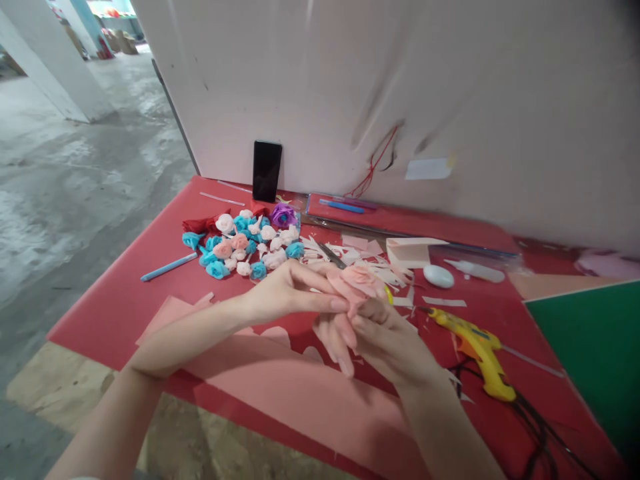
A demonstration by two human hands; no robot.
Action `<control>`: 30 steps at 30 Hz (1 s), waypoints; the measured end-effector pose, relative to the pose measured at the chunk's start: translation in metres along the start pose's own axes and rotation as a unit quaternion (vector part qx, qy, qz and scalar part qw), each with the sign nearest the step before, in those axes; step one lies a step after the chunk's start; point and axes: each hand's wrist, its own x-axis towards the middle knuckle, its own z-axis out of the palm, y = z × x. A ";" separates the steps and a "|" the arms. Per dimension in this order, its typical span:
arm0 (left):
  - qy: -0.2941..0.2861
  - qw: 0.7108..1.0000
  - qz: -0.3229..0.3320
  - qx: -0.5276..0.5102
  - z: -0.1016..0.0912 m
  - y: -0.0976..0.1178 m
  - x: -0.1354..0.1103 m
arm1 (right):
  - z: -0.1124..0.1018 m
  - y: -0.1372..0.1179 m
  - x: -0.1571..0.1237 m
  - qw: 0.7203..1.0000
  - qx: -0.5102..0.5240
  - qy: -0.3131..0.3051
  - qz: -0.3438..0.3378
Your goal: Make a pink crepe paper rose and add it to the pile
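Note:
Between my two hands, above the red table, is a pink paper flower [359, 279] with layered petals. My left hand [295, 290] comes from the left and pinches the flower's side with thumb and fingers. From the right, my right hand [385, 337] has its fingers closed around the flower's base, which they mostly hide. Below my hands lies a large sheet of pink paper [290, 387] with scalloped cut pieces along its upper edge. Just behind the flower are scissors [332, 255] among pale paper scraps.
A yellow glue gun [475, 350] with a black cord lies at the right. Several small paper roses [240, 243] are heaped at the left, near a blue stick [169, 267]. A phone [267, 171] leans on the wall. A white bottle [477, 271] and green sheet [590, 353] lie at right.

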 end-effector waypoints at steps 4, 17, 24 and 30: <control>0.019 1.000 0.020 -0.011 -0.002 -0.005 -0.003 | 0.000 0.003 0.000 1.000 -0.017 0.011 0.002; 0.192 0.920 0.280 0.195 0.004 -0.021 0.002 | 0.016 0.008 0.000 0.752 -0.540 0.280 -0.255; 0.209 0.909 0.290 0.213 0.009 -0.025 0.000 | 0.016 0.012 0.000 0.708 -0.564 0.301 -0.301; 0.141 0.961 0.203 0.125 0.004 -0.024 0.006 | 0.013 0.008 -0.002 0.742 -0.512 0.325 -0.285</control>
